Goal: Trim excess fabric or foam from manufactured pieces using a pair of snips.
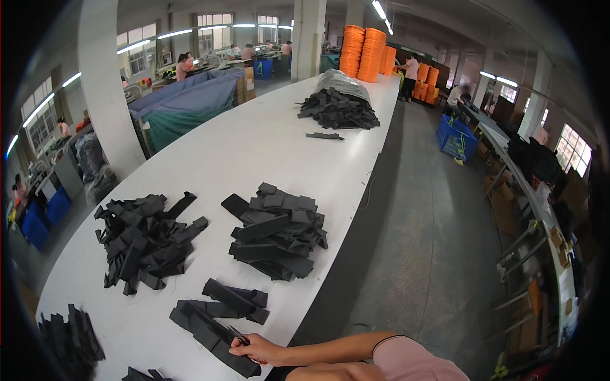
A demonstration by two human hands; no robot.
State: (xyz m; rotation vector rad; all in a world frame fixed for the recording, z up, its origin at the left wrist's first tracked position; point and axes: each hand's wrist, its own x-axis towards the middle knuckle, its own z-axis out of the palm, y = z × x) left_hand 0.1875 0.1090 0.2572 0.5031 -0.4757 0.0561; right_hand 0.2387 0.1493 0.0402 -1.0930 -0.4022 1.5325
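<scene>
Near the front edge of the white table [210, 165], my right hand [259, 349] is closed around a small pair of dark scissors [239, 336], with blades pointing away to the left. Right beneath them lies a folded black fabric strip [206, 333], which the hand appears to touch. Close beyond it, more black fabric pieces [236, 300] overlap. Part of another forearm [337, 373] shows at the lower edge; my left hand itself is not visible. Farther off are two loose heaps of black strips, a left heap [143, 244] and a right heap [279, 232].
More black pieces [71, 340] lie at the near left. Toward the far end, a clear bag [346, 82] spills black strips, before tall orange stacks [361, 54]. A blue bin [455, 136] stands across the aisle by a long bench. Several people work in the background.
</scene>
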